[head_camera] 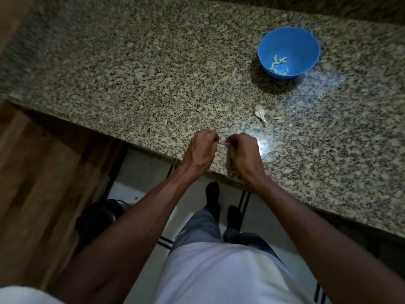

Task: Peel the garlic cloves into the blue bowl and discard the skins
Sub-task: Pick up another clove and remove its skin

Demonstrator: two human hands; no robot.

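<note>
Left hand: the left hand (200,148) is hovering over the near edge of the granite countertop (153,69), fingers curled inward toward the other hand; whether they are pinching anything is too small and dim to tell
Right hand: the right hand (243,150) is sitting just beside the left one, knuckles up, fingers curled in the same way; something tiny and pale is showing in the narrow gap between the two hands, and I cannot tell which hand is gripping it, or whether it is clove or skin
Blue bowl: the blue bowl (288,52) is standing upright on the far right part of the counter, well apart from both hands
Peeled garlic cloves: a small cluster of pale peeled garlic cloves (278,62) is lying on the bottom of the bowl
Garlic skin: a papery piece of garlic skin (260,113) is lying on the counter between the bowl and the hands, nearer the right hand, with a few thin flakes scattered just to its right
Light: a bright glare spot is shining on the stone just right of the right hand
Person: standing at the counter in a white shirt (219,275) and grey trousers (198,229), dark socks on a pale tiled floor (142,172)
Left side: a wooden cabinet panel (39,176) is running along the left, with a dark round object on the floor near its foot
</note>
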